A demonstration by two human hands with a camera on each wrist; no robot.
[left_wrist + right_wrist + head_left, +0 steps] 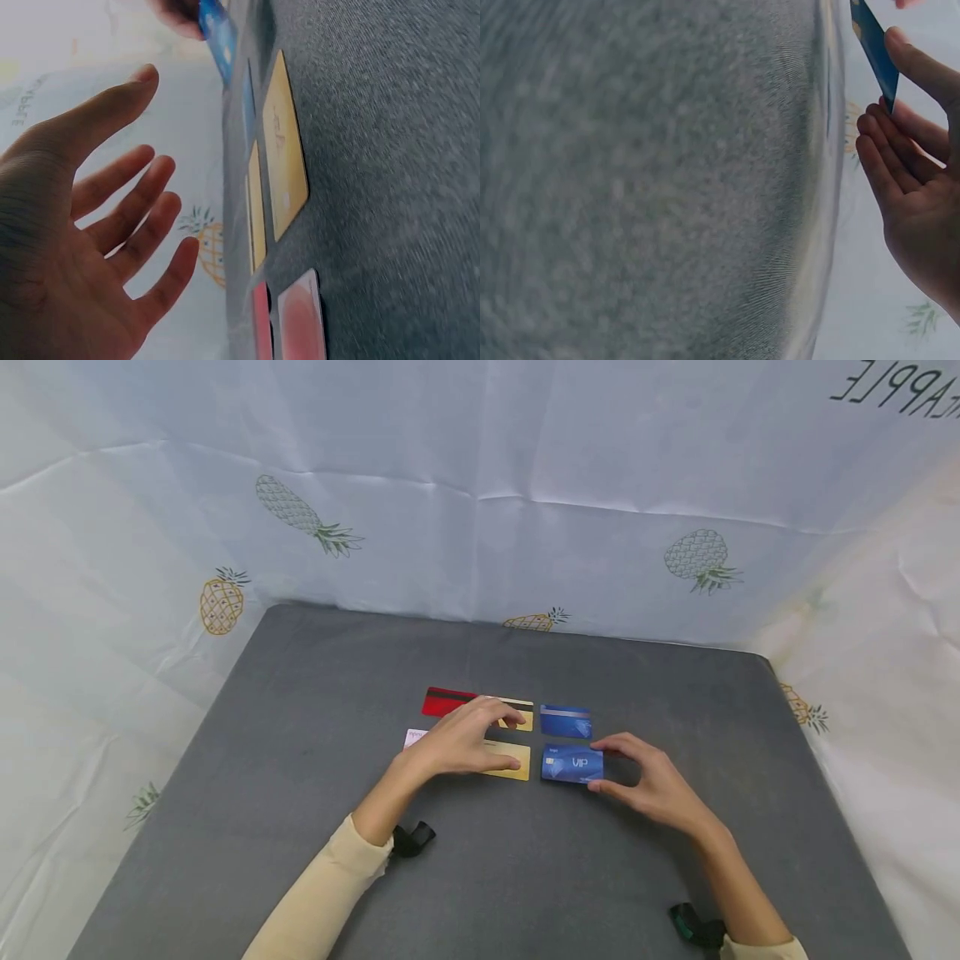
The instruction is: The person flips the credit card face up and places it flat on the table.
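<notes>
My right hand (656,785) pinches a blue VIP card (570,763) by its right edge, between thumb and fingertips. In the right wrist view that blue card (877,56) is tilted, raised off the table. My left hand (461,739) hovers over the cards to the left, fingers spread and holding nothing. Partly under it in the head view lie a gold card (523,762) and a second gold card (527,718) with a dark stripe. Another blue card (564,724), stripe side up, lies just behind the VIP card.
At the left of the group lie a red card (442,702) with a black stripe and a pink card (412,737), mostly hidden by my left hand. A grey cloth covers the table (525,877). White pineapple-print sheets (420,543) hang around its back and sides.
</notes>
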